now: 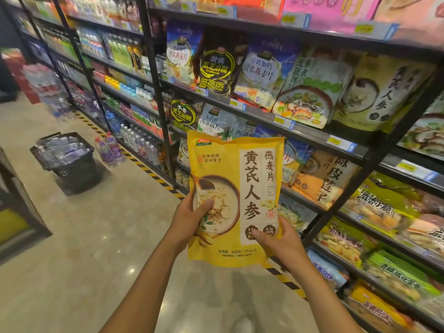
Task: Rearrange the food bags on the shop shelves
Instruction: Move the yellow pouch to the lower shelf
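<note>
I hold a yellow oatmeal bag (234, 188) upright in front of the black shop shelves (374, 155), its printed face toward me. My left hand (189, 216) grips its lower left edge, thumb on the bowl picture. My right hand (278, 239) grips its lower right corner, thumb on the front. A matching yellow bag (382, 92) stands on the shelf at upper right, next to a green-and-white bag (312, 90). Dark and blue bags (221, 66) fill the same shelf further left.
Lower shelves at right carry green and yellow snack bags (384, 207). A black basket (69, 157) of water bottles sits on the tiled floor at left, with loose bottles (110, 150) beside it. Yellow-black tape (153, 174) runs along the shelf base. Drink shelves (108, 49) stretch away.
</note>
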Demonstrator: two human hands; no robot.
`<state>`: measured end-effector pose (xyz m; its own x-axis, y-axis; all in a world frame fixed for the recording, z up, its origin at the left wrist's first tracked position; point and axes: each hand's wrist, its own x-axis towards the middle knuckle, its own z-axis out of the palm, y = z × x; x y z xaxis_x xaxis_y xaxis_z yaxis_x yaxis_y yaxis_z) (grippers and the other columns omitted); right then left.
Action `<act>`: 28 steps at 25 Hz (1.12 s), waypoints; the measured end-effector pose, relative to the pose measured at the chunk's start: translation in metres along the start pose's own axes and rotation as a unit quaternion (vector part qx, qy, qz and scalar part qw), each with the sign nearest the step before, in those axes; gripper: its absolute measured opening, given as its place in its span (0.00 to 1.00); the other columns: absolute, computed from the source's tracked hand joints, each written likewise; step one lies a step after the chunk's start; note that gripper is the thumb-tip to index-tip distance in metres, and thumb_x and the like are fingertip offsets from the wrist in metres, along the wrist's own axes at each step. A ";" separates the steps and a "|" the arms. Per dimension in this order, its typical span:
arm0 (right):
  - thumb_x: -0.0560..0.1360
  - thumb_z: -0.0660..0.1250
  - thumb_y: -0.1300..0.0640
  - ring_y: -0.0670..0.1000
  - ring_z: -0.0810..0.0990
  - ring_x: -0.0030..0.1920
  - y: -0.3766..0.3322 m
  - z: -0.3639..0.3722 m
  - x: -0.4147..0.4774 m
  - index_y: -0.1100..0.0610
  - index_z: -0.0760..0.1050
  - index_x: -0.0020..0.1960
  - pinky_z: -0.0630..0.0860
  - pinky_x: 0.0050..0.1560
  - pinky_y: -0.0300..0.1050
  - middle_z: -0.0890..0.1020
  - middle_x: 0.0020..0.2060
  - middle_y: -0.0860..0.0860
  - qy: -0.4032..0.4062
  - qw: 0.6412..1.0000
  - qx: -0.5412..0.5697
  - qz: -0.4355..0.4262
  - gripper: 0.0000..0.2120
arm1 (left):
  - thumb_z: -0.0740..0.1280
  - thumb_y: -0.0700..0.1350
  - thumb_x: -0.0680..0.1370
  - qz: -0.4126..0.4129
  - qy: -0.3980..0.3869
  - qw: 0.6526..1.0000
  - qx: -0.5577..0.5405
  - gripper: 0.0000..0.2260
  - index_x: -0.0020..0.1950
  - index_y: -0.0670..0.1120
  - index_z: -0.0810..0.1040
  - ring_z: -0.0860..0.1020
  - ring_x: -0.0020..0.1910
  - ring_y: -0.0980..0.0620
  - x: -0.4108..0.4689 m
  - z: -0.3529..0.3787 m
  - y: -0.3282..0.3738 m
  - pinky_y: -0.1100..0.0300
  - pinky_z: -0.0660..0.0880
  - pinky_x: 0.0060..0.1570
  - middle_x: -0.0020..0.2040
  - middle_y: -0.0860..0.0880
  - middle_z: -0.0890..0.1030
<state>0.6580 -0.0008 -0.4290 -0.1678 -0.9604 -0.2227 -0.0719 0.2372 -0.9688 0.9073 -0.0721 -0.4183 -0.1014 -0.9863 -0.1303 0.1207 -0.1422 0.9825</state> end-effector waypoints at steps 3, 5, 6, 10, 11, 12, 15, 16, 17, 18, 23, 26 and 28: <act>0.70 0.81 0.60 0.40 0.87 0.43 -0.009 -0.008 0.034 0.48 0.76 0.63 0.81 0.36 0.36 0.87 0.47 0.41 0.007 1.000 0.017 0.001 0.25 | 0.71 0.44 0.81 -0.001 -0.014 1.000 0.002 0.15 0.67 0.52 0.79 0.86 0.58 0.46 0.041 0.012 0.007 0.46 0.81 0.59 0.59 0.48 0.87; 0.70 0.81 0.59 0.40 0.87 0.44 -0.014 -0.019 0.062 0.49 0.76 0.63 0.81 0.37 0.36 0.87 0.51 0.44 0.010 1.000 0.022 0.003 0.26 | 0.71 0.44 0.81 0.003 -0.024 1.000 0.006 0.15 0.67 0.52 0.79 0.86 0.57 0.47 0.071 0.025 0.013 0.47 0.81 0.57 0.59 0.48 0.87; 0.69 0.81 0.58 0.40 0.87 0.44 -0.020 -0.025 0.076 0.49 0.75 0.63 0.81 0.37 0.36 0.87 0.52 0.45 0.012 1.000 0.025 0.002 0.25 | 0.71 0.44 0.81 0.006 -0.031 0.999 0.006 0.15 0.67 0.53 0.78 0.86 0.57 0.47 0.086 0.033 0.018 0.48 0.82 0.57 0.59 0.48 0.87; 0.69 0.81 0.59 0.41 0.87 0.47 -0.039 -0.049 0.129 0.46 0.76 0.62 0.81 0.38 0.35 0.88 0.52 0.46 0.007 0.999 0.040 -0.013 0.25 | 0.71 0.45 0.80 0.016 -0.048 0.999 0.011 0.17 0.69 0.53 0.77 0.86 0.57 0.49 0.142 0.061 0.034 0.52 0.83 0.54 0.58 0.52 0.87; 0.69 0.81 0.58 0.41 0.87 0.48 -0.043 -0.057 0.141 0.46 0.76 0.62 0.82 0.40 0.36 0.88 0.52 0.45 0.010 0.999 0.039 -0.018 0.26 | 0.72 0.46 0.80 0.020 -0.051 0.998 0.016 0.17 0.69 0.54 0.77 0.85 0.58 0.49 0.157 0.069 0.037 0.50 0.83 0.56 0.59 0.52 0.87; 0.68 0.82 0.57 0.41 0.87 0.49 -0.046 -0.064 0.152 0.45 0.76 0.62 0.82 0.41 0.37 0.88 0.53 0.45 0.014 0.999 0.035 -0.022 0.27 | 0.72 0.47 0.80 0.024 -0.057 0.998 0.023 0.17 0.69 0.56 0.77 0.85 0.59 0.48 0.170 0.077 0.039 0.47 0.81 0.58 0.60 0.52 0.87; 0.66 0.82 0.55 0.40 0.86 0.50 -0.056 -0.089 0.175 0.43 0.76 0.61 0.82 0.44 0.38 0.87 0.55 0.46 0.037 0.998 0.032 -0.027 0.28 | 0.71 0.48 0.81 0.031 -0.084 0.995 0.041 0.16 0.68 0.57 0.77 0.85 0.59 0.50 0.205 0.105 0.047 0.48 0.80 0.59 0.60 0.53 0.86; 0.67 0.82 0.58 0.38 0.86 0.48 -0.060 -0.097 0.180 0.44 0.76 0.61 0.81 0.42 0.35 0.87 0.54 0.45 0.049 0.998 0.032 -0.030 0.27 | 0.71 0.48 0.81 0.033 -0.095 0.994 0.041 0.16 0.69 0.56 0.77 0.85 0.59 0.50 0.214 0.116 0.051 0.50 0.80 0.59 0.59 0.54 0.86; 0.68 0.81 0.60 0.35 0.85 0.45 -0.063 -0.106 0.185 0.45 0.75 0.60 0.80 0.39 0.33 0.85 0.53 0.43 0.063 0.997 0.036 -0.033 0.26 | 0.70 0.47 0.81 0.036 -0.108 0.993 0.039 0.16 0.68 0.56 0.77 0.85 0.59 0.51 0.223 0.127 0.054 0.51 0.80 0.58 0.59 0.54 0.87; 0.69 0.81 0.61 0.34 0.84 0.44 -0.065 -0.113 0.188 0.46 0.75 0.61 0.79 0.37 0.31 0.84 0.52 0.43 0.077 0.996 0.039 -0.034 0.26 | 0.70 0.46 0.82 0.041 -0.122 0.991 0.041 0.15 0.68 0.55 0.77 0.85 0.59 0.51 0.231 0.137 0.057 0.52 0.80 0.57 0.59 0.53 0.87; 0.67 0.82 0.57 0.43 0.87 0.48 -0.074 -0.151 0.202 0.50 0.75 0.66 0.82 0.40 0.37 0.88 0.52 0.46 0.156 0.986 0.054 -0.027 0.30 | 0.70 0.44 0.81 0.049 -0.188 0.979 0.060 0.12 0.63 0.57 0.79 0.86 0.54 0.55 0.282 0.198 0.073 0.62 0.83 0.47 0.54 0.56 0.88; 0.67 0.82 0.57 0.44 0.87 0.49 -0.084 -0.174 0.215 0.51 0.76 0.66 0.83 0.41 0.38 0.88 0.50 0.44 0.213 0.975 0.054 -0.032 0.29 | 0.71 0.47 0.81 0.053 -0.245 0.966 0.060 0.16 0.69 0.55 0.77 0.85 0.57 0.52 0.316 0.235 0.082 0.57 0.82 0.53 0.58 0.54 0.87; 0.68 0.82 0.56 0.44 0.87 0.49 -0.093 -0.186 0.225 0.50 0.77 0.65 0.83 0.42 0.38 0.88 0.50 0.43 0.247 0.967 0.052 -0.041 0.28 | 0.72 0.48 0.80 0.053 -0.278 0.958 0.054 0.19 0.71 0.56 0.76 0.85 0.58 0.54 0.340 0.259 0.090 0.56 0.81 0.55 0.60 0.55 0.86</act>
<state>0.4439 -0.2112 -0.3690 -0.6166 -0.7820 -0.0908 -0.0097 0.1229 -0.9924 0.6284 -0.3984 -0.3401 -0.6076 -0.7936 0.0321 0.0588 -0.0046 0.9983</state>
